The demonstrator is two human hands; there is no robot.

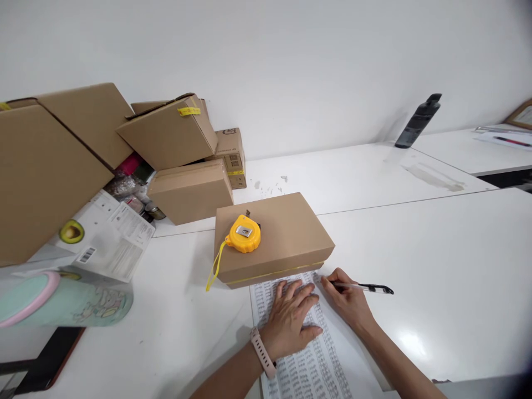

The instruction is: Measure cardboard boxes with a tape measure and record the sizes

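Observation:
My left hand (291, 318) lies flat with fingers spread on a sheet of paper (307, 371) covered in columns of handwriting. A pink band circles that wrist. My right hand (347, 299) grips a pen (366, 287) with a clear barrel and black cap end, its tip at the paper's upper right part. Just beyond both hands sits a closed brown cardboard box (278, 235), which covers the paper's top edge. On the box rests a yellow tape measure (245, 234) with a yellow wrist strap hanging over the box's left edge.
Several cardboard boxes (170, 133) are stacked at the back left against the wall. A mint-green bottle (83, 302) with a pink ring and a white carton (112, 238) with an avocado picture stand at left. A dark bottle (418, 122) stands at the back right.

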